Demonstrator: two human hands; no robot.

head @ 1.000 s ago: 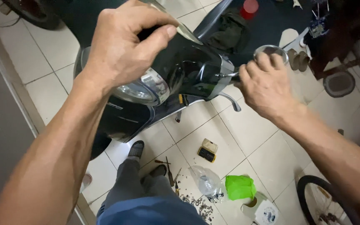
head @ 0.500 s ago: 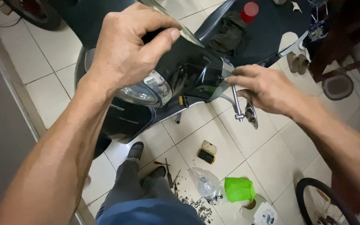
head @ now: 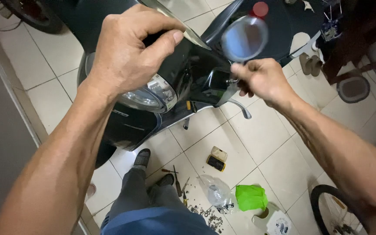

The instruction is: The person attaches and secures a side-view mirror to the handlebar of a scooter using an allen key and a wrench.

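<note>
A black scooter's front head [head: 196, 72] with its round headlight [head: 149, 95] fills the upper middle of the view. My left hand [head: 129, 48] grips the top of the black handlebar cover above the headlight. My right hand [head: 260, 80] is closed on the stem of a round mirror [head: 244, 38], which stands up at the right side of the handlebar. A chrome brake lever [head: 240, 108] hangs just below that hand.
On the tiled floor lie a small yellow-and-black meter [head: 216, 159], screwdrivers [head: 177, 180], a clear bag of small parts [head: 216, 193], a green cloth [head: 251, 197] and scattered screws. A wheel [head: 334, 213] is at bottom right, sandals [head: 310, 64] at upper right. My legs [head: 149, 200] are below.
My right hand moved left to the handlebar's right end, and the round mirror swung from hanging low up to standing above the hand. My left hand kept its grip.
</note>
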